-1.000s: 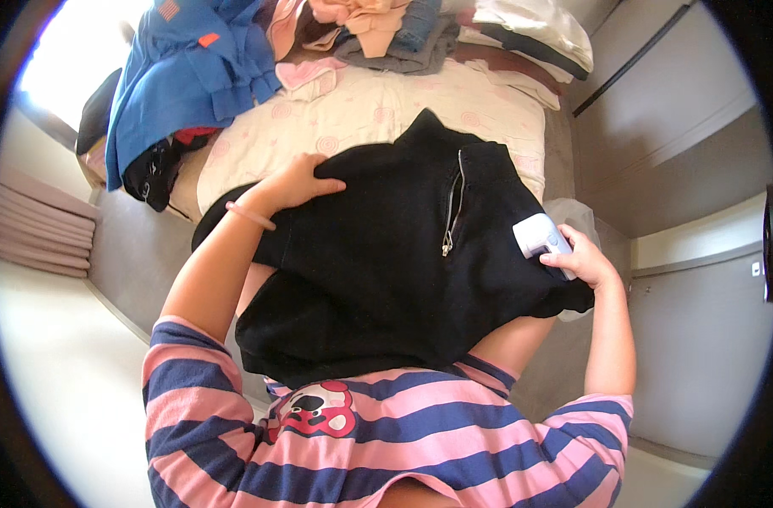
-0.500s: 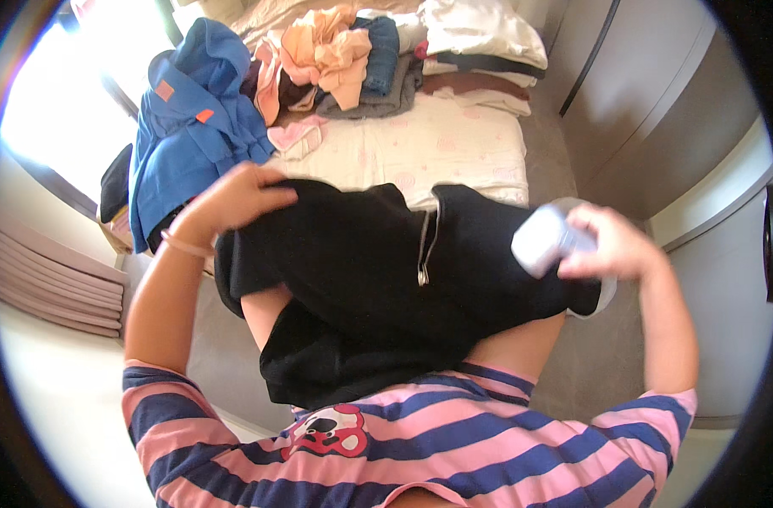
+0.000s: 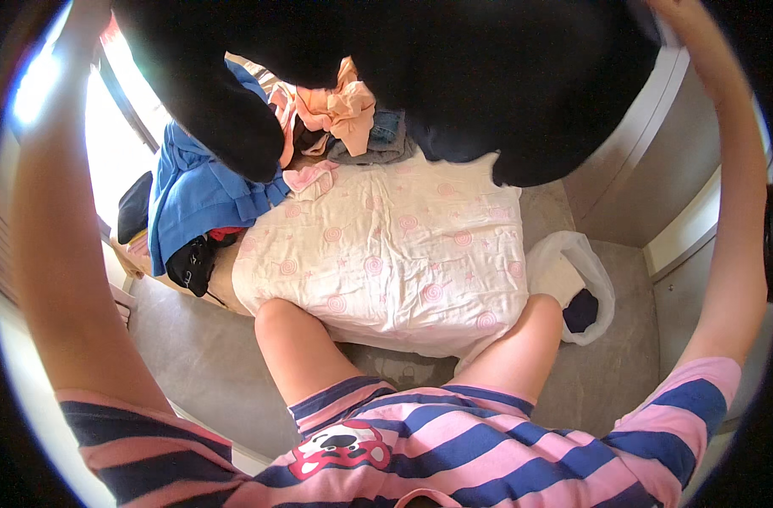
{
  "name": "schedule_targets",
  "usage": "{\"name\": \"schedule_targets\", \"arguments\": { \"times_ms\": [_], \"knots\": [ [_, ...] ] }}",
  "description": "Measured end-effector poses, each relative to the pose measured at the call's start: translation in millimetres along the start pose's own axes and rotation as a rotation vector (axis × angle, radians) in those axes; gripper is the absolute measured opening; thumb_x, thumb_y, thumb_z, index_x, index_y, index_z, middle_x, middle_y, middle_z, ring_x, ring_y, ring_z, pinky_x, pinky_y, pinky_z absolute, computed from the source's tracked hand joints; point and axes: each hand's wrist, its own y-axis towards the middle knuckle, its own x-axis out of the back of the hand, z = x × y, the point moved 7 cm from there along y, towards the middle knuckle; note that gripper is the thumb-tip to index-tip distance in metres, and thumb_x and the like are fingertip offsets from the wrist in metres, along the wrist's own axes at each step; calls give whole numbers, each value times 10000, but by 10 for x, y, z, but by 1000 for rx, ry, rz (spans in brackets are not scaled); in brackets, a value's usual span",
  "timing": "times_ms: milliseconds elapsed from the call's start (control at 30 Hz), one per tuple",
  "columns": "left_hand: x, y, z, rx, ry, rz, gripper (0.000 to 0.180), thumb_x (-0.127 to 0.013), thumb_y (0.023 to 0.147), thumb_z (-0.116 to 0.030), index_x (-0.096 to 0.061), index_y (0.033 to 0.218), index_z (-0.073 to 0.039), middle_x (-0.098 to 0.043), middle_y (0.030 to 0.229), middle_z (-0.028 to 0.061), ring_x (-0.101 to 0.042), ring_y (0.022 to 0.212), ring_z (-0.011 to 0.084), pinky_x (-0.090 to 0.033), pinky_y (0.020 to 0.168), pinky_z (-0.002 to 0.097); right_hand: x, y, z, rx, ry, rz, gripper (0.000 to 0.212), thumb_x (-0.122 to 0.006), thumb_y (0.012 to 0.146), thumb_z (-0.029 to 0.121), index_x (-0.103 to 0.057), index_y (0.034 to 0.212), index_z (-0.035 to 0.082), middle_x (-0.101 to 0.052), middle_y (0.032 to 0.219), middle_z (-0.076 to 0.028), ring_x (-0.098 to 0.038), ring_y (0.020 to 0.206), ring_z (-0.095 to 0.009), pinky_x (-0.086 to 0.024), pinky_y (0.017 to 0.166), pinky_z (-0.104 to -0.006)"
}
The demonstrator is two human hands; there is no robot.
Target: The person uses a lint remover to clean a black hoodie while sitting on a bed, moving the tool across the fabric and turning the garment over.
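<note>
A black zip-neck top (image 3: 505,68) is raised high across the top of the view, hanging in the air between my two lifted arms. My left arm (image 3: 73,186) stretches up along the left side, and its hand is cut off at the upper edge beside the cloth. At the upper right, only the base of my right hand (image 3: 670,8) shows, against the garment's corner. The fingers of both hands are out of sight, but the top is held up from both sides. Its zip does not show now.
A white cloth with pink prints (image 3: 378,245) covers the bed edge before my knees. Behind it lie a blue hooded garment (image 3: 204,190), peach clothing (image 3: 344,106) and folded jeans (image 3: 386,131). A white plastic bag (image 3: 602,288) stands on the floor at right, near grey cabinets (image 3: 632,169).
Both arms have swung up and forward, lifting the black top off my lap. The pale object by my right hand is no longer seen there. The bed cloth and plastic bag are uncovered.
</note>
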Motion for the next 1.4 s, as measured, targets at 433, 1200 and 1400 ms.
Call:
{"name": "schedule_targets", "arguments": {
  "times_ms": [433, 1200, 1400],
  "knots": [
    [-1438, -5214, 1222, 641, 109, 625, 400, -543, 760, 80, -751, 1071, -63, -621, 1301, 165, -577, 1218, 298, -442, 1044, 358, -2273, -3447, -148, 249, 136, 829, 613, -865, 625, 229, -596, 1128, 4, -555, 1245, -178, -589, 1112, -399, -502, 940, -449],
    [-1787, -5335, 83, 1115, -359, 275, 272, -761, 906, -202, -651, 981, 35, -604, 867, 5, -543, 832, 102, -449, 775, 237, -2388, -4178, 702, -1147, 1212, 751, 648, -807, 777, 304, -574, 1298, -4, -622, 1147, -84, -581, 1015, -164, -457, 903, -287],
    [-1705, -5739, -133, 1446, -640, 532, 129, -652, 973, -150, -639, 889, -52, -569, 789, -54, -508, 724, 40, -404, 658, 198, -2158, -4157, 472, -1254, 1734, 478, 671, -770, 847, 344, -500, 1358, 3, -647, 1196, -165, -669, 966, -208, -615, 751, -440]
  ]
}}
